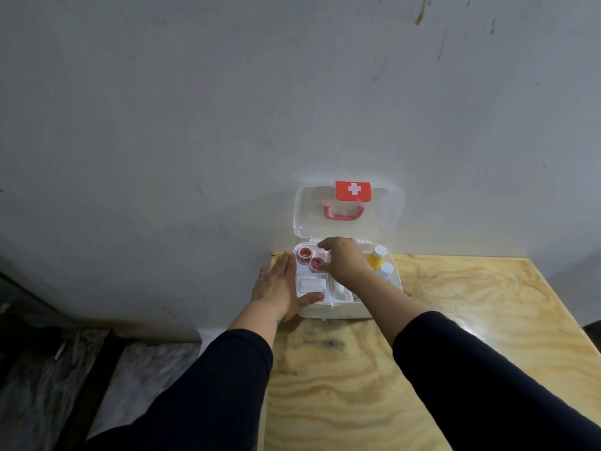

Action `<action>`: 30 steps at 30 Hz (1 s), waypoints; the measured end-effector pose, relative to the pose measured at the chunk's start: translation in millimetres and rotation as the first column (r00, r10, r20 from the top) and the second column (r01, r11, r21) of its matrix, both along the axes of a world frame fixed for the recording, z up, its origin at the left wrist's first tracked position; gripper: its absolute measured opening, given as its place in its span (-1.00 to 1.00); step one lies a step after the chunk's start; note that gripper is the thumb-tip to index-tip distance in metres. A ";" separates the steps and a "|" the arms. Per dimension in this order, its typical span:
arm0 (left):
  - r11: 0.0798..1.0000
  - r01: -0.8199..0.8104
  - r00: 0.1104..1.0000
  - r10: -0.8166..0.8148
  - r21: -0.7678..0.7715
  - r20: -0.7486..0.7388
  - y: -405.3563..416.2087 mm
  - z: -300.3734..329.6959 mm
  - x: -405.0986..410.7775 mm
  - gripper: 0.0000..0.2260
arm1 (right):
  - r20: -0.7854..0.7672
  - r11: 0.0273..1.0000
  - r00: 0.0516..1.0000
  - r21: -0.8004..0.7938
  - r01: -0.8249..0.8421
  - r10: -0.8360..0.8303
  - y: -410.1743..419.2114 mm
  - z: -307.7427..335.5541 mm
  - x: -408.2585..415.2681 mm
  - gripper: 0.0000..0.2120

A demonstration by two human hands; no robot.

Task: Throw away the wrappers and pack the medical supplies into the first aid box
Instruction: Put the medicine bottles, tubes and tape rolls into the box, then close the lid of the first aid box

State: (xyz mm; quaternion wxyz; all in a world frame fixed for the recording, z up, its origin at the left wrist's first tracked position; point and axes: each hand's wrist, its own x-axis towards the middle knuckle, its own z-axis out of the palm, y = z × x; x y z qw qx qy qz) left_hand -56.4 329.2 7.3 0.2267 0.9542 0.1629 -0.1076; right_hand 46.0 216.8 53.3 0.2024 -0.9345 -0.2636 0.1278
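Plastic like this weighs little and slides easily on smooth wood, so the first aid box (pixel 338 309) wants steadying before anything is pressed into it. It sits at the far left corner of the plywood table (pixel 455 320), against the grey wall (pixel 162 125), its clear lid (pixel 349 211) standing open with the red handle and white cross showing.

From the left: the left hand (pixel 276 284) lies flat and open against the box's left wall, thumb hooked over the front rim — a bracing hold, gripping nothing. Just inside sit 2 red-cored tape rolls (pixel 310 258), stiff and light, best pinched by the outer ring. Below them a white gauze packet (pixel 312 285) looks soft and crushable; lift it by the edges.

The right hand (pixel 344 260) reaches into the middle of the tray, fingers curled downward; whether it holds something I cannot tell, since the palm hides what lies beneath. At the right stand a yellow bottle (pixel 375 258) and a smaller white bottle (pixel 386 271), both upright — rigid but top-heavy, probably slick, safest gripped around the body, not the cap.

No wrappers are visible on the table.
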 end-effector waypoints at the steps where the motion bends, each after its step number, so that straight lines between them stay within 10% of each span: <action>1: 1.000 -0.010 1.000 0.010 -0.015 0.001 1.2 1.6 0.6 -0.11 | 0.028 0.998 0.999 0.053 0.029 -0.031 -7.1 2.9 0.4 -0.64; 10: 0.959 -0.244 0.921 0.276 -0.145 0.275 17.4 62.9 30.6 -0.40 | 0.315 0.900 0.847 0.231 0.369 -0.428 -57.1 41.2 23.7 -0.46; 22: 0.991 -0.135 0.919 0.118 0.020 0.377 5.6 88.4 62.5 -0.46 | 0.481 1.000 0.877 0.008 0.020 -0.022 -37.8 71.5 59.1 -0.55; 30: 0.984 -0.099 0.921 0.035 0.147 0.389 -5.6 89.2 33.7 -0.42 | 0.502 0.999 0.864 0.048 0.011 -0.034 -60.3 65.0 17.0 -0.59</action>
